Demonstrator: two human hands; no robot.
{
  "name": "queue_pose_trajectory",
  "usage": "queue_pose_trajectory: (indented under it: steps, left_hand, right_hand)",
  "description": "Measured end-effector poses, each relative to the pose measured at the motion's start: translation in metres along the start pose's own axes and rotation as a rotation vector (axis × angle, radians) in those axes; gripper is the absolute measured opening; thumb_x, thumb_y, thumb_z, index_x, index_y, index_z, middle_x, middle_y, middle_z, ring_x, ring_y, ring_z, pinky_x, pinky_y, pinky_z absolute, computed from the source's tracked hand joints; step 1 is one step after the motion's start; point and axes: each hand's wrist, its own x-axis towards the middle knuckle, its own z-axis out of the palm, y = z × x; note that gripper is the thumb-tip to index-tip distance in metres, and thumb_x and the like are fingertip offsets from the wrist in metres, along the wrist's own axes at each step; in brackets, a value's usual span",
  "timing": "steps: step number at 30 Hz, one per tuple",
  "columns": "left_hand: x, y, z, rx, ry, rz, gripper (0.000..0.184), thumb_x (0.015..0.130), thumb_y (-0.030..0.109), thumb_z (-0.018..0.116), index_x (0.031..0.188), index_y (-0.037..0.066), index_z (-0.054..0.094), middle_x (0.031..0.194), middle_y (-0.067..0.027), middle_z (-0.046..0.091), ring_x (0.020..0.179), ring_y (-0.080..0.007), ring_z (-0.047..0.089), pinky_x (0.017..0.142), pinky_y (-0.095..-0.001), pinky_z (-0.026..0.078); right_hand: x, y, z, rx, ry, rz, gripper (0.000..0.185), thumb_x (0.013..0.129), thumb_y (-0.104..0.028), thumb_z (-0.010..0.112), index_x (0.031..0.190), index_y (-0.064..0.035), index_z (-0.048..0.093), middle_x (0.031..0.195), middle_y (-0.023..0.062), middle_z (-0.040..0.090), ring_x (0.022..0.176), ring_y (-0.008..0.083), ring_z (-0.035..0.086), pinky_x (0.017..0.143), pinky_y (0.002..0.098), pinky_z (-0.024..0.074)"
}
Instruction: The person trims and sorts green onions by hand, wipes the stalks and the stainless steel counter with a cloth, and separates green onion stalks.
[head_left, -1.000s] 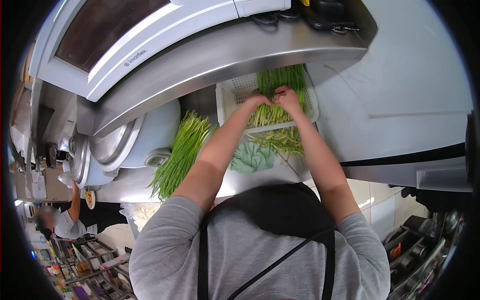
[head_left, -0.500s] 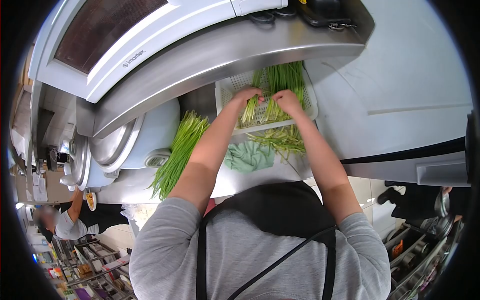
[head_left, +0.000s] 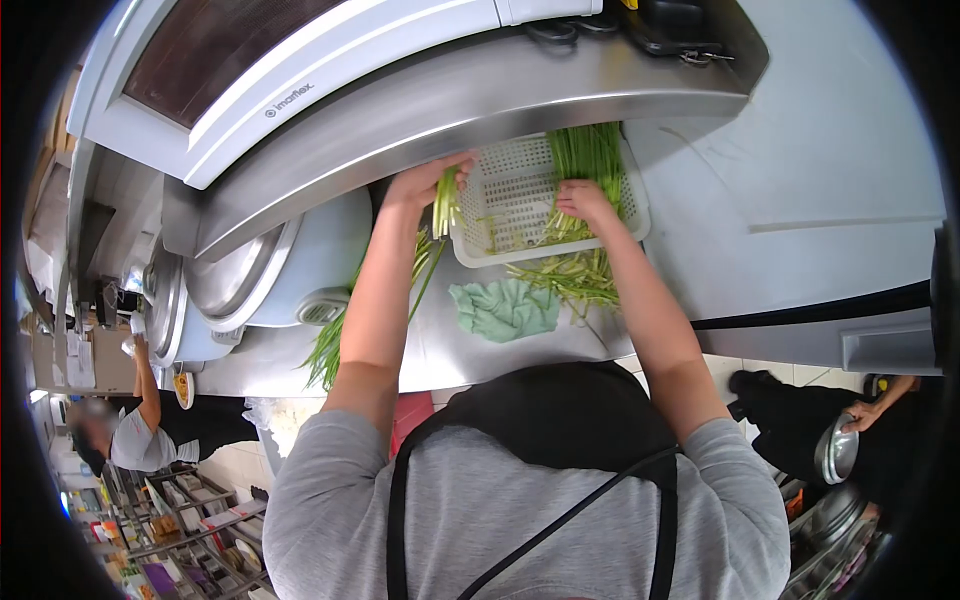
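Head: left fingers (head_left: 455, 163) carried green stalks (head_left: 446, 208) to basket rim (head_left: 500, 259)

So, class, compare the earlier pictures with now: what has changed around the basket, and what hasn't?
The left hand has moved left out of the white plastic basket, carrying a bunch of chive-like stalks past its left rim. The right hand is still at the remaining stalks inside. The green cloth stayed put.
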Motion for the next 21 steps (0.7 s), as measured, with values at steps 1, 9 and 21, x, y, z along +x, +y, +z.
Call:
queue_pose_trajectory:
  steps: [1, 9, 21]
  left_hand:
    - [-0.008, 0.001, -0.006, 0.001, 0.003, 0.0, 0.011, 0.079, 0.012, 0.058, 0.082, 0.003, 0.054, 0.062, -0.0008, 0.047, 0.053, -0.0078, 0.042, 0.048, -0.0205, 0.038]
    - [-0.036, -0.055, 0.03, -0.712, 0.118, 0.1, 0.017, 0.082, 0.019, 0.055, 0.09, 0.005, 0.051, 0.078, -0.0051, 0.05, 0.07, -0.0159, 0.048, 0.066, -0.0301, 0.044]
    - [-0.063, -0.111, 0.089, -0.624, 0.046, 0.137, 0.032, 0.08, 0.029, 0.058, 0.101, 0.006, 0.051, 0.098, -0.0041, 0.053, 0.093, -0.0145, 0.05, 0.078, -0.0281, 0.041]
  right_hand:
    - [0.0, 0.0, 0.0, 0.0, -0.003, 0.0, 0.032, 0.083, -0.01, 0.043, 0.112, 0.0017, 0.047, 0.098, 0.0148, 0.056, 0.084, 0.0219, 0.057, 0.072, 0.0271, 0.048]
    - [-0.05, -0.03, 0.028, -0.16, -0.175, -0.139, 0.04, 0.084, -0.028, 0.05, 0.114, -0.0013, 0.047, 0.102, 0.0118, 0.055, 0.089, 0.0152, 0.054, 0.079, 0.0274, 0.0429]
    - [-0.156, -0.034, 0.055, -0.698, -0.222, -0.532, 0.059, 0.077, -0.017, 0.056, 0.127, -0.0019, 0.028, 0.116, 0.0222, 0.046, 0.106, 0.03, 0.047, 0.088, 0.0326, 0.0368]
